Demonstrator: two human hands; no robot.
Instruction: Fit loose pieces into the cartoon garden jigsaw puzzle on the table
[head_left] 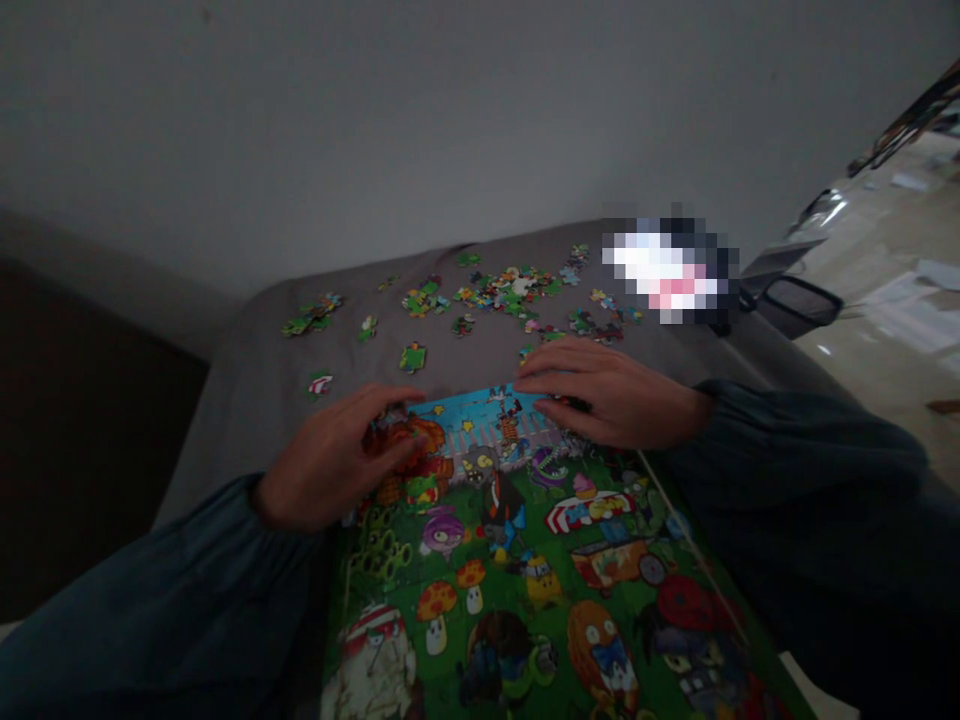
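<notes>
A colourful cartoon jigsaw puzzle (517,560) with plants and zombies lies before me, mostly filled with a picture. My left hand (345,450) is over its far left corner, the thumb spread apart from the fingers. At the far right corner, my right hand (607,390) has its fingers stretched out, pointing left across the top edge. Neither hand shows a piece lifted in it, though the undersides of the fingers are hidden. Just beyond the top edge lies a green puzzle piece (412,358). A red-and-white piece (320,385) sits close to my left hand.
Many loose puzzle pieces (517,287) are scattered over the grey cloth surface (262,350), with a small pile (313,314) at the left. A blurred-out bright object (667,268) and black-framed glasses (801,300) are at the right. Behind stands a plain wall (420,130).
</notes>
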